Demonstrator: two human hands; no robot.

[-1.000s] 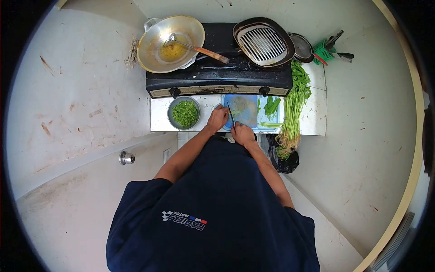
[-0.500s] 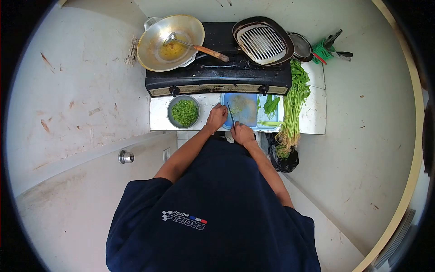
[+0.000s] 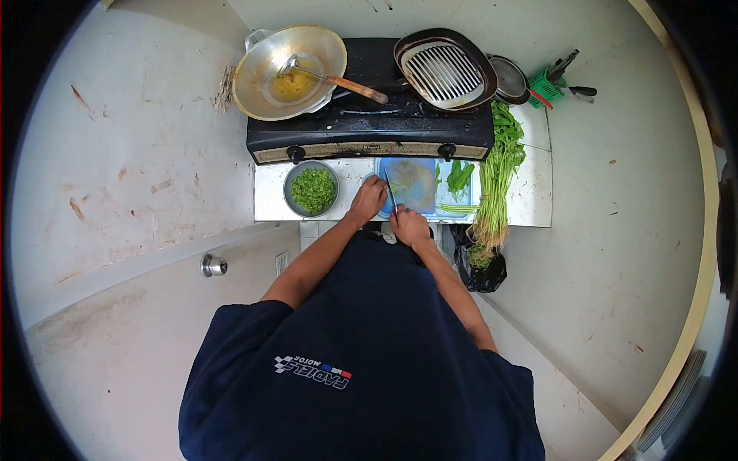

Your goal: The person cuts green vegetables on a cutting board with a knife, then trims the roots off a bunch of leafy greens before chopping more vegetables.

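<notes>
- Head view: both forearms reach forward from the dark blue shirt, angling inward to the bench (image 3: 534, 188). The left hand (image 3: 370, 198) is curled at the left side of the blue rectangular board (image 3: 417, 184); whether its fingers grip anything I cannot tell.
- The right hand (image 3: 410, 224), near the board's front edge, is closed around the slim, dark-looking knife (image 3: 390, 189). Its blade points away from the body over the board, near the left fingertips.
- The round gray bowl (image 3: 288, 201), left of the board, holds chopped greens (image 3: 313, 190).
- The light-blue tray (image 3: 475, 184) bears green leaves (image 3: 459, 178) and pale cut stems (image 3: 459, 208), right of the board.
- The large metal wok (image 3: 250, 84) contains yellowish liquid (image 3: 290, 89) and one wooden-handled ladle (image 3: 357, 88).
- The green basket (image 3: 542, 88) holds dark-handled utensils, number unclear.
- Counted: one knife, one board, one bowl, one wok, one ridged black pan (image 3: 444, 74), two black stove knobs (image 3: 296, 154).
- One bundle of long-stemmed greens (image 3: 497, 177) lies right of the tray.
</notes>
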